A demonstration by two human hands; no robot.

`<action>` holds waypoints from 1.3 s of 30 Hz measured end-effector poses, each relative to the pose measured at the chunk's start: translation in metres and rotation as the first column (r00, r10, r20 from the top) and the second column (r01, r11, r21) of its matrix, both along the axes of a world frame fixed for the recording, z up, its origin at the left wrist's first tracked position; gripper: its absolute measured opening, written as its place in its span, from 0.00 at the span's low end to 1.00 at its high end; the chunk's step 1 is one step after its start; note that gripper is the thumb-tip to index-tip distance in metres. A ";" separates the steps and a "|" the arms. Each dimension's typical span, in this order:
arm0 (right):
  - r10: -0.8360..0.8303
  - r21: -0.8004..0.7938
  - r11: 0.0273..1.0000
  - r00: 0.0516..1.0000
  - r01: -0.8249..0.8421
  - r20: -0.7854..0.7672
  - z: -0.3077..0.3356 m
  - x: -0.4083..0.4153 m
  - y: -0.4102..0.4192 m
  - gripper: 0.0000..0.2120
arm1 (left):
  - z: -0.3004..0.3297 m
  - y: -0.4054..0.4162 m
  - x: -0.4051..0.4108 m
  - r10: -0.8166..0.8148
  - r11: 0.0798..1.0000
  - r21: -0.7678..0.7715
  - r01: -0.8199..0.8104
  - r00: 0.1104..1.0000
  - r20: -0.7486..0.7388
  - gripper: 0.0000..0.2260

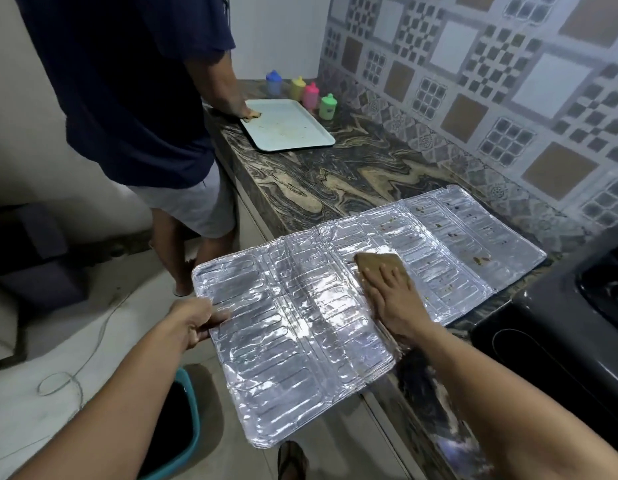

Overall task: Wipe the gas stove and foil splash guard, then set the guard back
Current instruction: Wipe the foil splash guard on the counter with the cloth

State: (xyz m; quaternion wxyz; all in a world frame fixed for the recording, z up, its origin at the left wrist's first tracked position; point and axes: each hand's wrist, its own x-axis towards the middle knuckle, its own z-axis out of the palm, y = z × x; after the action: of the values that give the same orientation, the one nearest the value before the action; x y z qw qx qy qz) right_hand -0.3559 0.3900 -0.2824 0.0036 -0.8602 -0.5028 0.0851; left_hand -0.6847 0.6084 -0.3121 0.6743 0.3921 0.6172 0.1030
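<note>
The foil splash guard (pixel 293 306) lies unfolded and flat, half on the marbled counter (pixel 335 174) and half hanging over its front edge. My left hand (pixel 196 320) pinches the guard's left edge. My right hand (pixel 394 292) lies flat on a brown cloth (pixel 377 263), pressing it onto the guard's middle panel. Food specks dot the guard's far right panels. The black gas stove (pixel 560 327) stands on the counter at the right, partly cut off by the frame.
Another person in a dark shirt (pixel 134 81) stands at the counter's far end with a hand on a white tray (pixel 290 129). Several coloured sippy cups (pixel 311 95) stand behind the tray against the tiled wall. A teal bin (pixel 191 410) sits on the floor below.
</note>
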 end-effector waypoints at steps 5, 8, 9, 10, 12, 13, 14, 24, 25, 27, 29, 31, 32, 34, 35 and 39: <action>-0.236 0.154 0.954 0.962 0.255 -0.135 0.012 0.045 -0.013 0.25 | 0.002 0.013 0.001 0.050 0.998 0.044 -0.051 0.999 0.007 0.11; -0.110 0.413 0.874 0.933 0.254 -0.342 0.035 0.011 -0.010 0.25 | -0.002 0.020 0.001 0.058 0.996 0.067 -0.058 0.998 0.006 0.12; 0.015 0.492 0.849 0.924 0.190 -0.383 0.044 -0.010 -0.008 0.23 | -0.006 0.025 0.000 0.042 0.997 0.059 -0.043 0.999 0.018 0.14; 0.130 0.519 0.849 0.914 0.097 -0.384 0.049 -0.031 -0.008 0.20 | -0.015 0.032 -0.002 0.049 0.997 0.062 -0.051 0.998 0.033 0.18; 0.317 0.467 0.869 0.910 -0.166 -0.267 0.041 -0.066 -0.005 0.18 | -0.036 0.047 -0.009 0.056 0.996 0.063 -0.059 0.997 0.051 0.19; 0.380 0.410 0.867 0.907 -0.282 -0.180 0.032 -0.077 -0.002 0.21 | -0.040 0.050 -0.012 0.047 0.997 0.054 -0.049 0.998 0.038 0.18; 0.411 0.372 0.863 0.903 -0.342 -0.123 0.026 -0.084 -0.002 0.24 | -0.031 0.045 -0.011 0.041 0.998 0.051 -0.042 0.999 0.022 0.17; 0.035 0.409 0.912 0.984 0.040 -0.175 0.003 -0.002 -0.004 0.32 | 0.016 -0.015 0.035 0.178 0.836 0.530 0.142 0.844 -0.506 0.33; 0.002 0.397 0.913 0.973 0.092 -0.230 0.007 -0.008 -0.002 0.35 | 0.027 -0.027 0.049 0.142 0.743 0.615 0.262 0.837 -0.528 0.33; 0.004 0.435 0.890 0.951 0.138 -0.310 0.014 -0.022 0.000 0.34 | 0.040 -0.046 0.079 -0.015 0.551 0.700 0.454 0.844 -0.536 0.31; 0.108 0.443 0.896 0.962 0.015 -0.251 0.016 -0.035 -0.001 0.34 | 0.047 -0.064 0.110 -0.193 0.423 0.680 0.599 0.793 -0.578 0.29; 0.225 0.404 0.904 0.958 -0.139 -0.175 0.014 -0.037 -0.002 0.33 | 0.050 -0.079 0.135 -0.356 0.353 0.613 0.707 0.707 -0.611 0.34; 0.283 0.385 0.895 0.953 -0.223 -0.107 0.012 -0.035 -0.002 0.31 | 0.050 -0.084 0.145 -0.417 0.328 0.573 0.751 0.659 -0.625 0.36; 0.351 0.412 0.855 0.936 -0.314 -0.016 0.009 -0.030 -0.002 0.26 | 0.043 -0.089 0.158 -0.504 0.283 0.481 0.830 0.555 -0.661 0.43; 0.340 0.439 0.849 0.940 -0.294 -0.029 0.008 -0.025 -0.001 0.25 | 0.041 -0.089 0.161 -0.522 0.266 0.446 0.855 0.516 -0.679 0.46; 0.170 0.455 0.887 0.972 -0.081 -0.159 0.007 -0.004 -0.005 0.26 | 0.038 -0.084 0.164 -0.484 0.240 0.451 0.860 0.508 -0.712 0.49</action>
State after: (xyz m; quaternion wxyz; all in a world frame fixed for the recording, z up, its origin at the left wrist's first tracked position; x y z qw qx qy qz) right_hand -0.3604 0.3849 -0.2758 0.2439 -0.7894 -0.5609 0.0515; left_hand -0.5209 0.5249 -0.2736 0.2521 0.8816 0.3967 -0.0443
